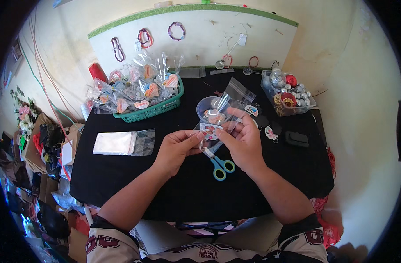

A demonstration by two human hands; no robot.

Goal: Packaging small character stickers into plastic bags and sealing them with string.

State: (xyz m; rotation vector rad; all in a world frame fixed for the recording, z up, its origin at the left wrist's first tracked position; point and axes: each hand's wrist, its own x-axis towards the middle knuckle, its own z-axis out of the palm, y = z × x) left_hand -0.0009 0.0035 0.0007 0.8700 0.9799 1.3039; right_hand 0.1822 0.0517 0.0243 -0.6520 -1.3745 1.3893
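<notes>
Between my two hands is a clear plastic bag (pixel 238 93) with a small printed charm (pixel 211 131) at its lower part; whether the charm sits fully inside cannot be told. My left hand (pixel 179 148) pinches the left side of bag and charm between thumb and fingers. On the right side, my right hand (pixel 243 141) grips the bag with the thumb on the charm's edge and the index finger raised. Just below them lie blue-handled scissors (pixel 220 166), their blades partly hidden. Behind the bag stands a round clear tub (pixel 200 107) holding heart-shaped tags (pixel 214 115).
A green basket (pixel 151 110) heaped with bagged items stands back left, above a stack of clear bags (pixel 121 143). To the right lie printed charms (pixel 271 133), a black case (pixel 296 139) and a plastic box (pixel 305 110) of baubles. A white board (pixel 200 49) with bracelets rises behind.
</notes>
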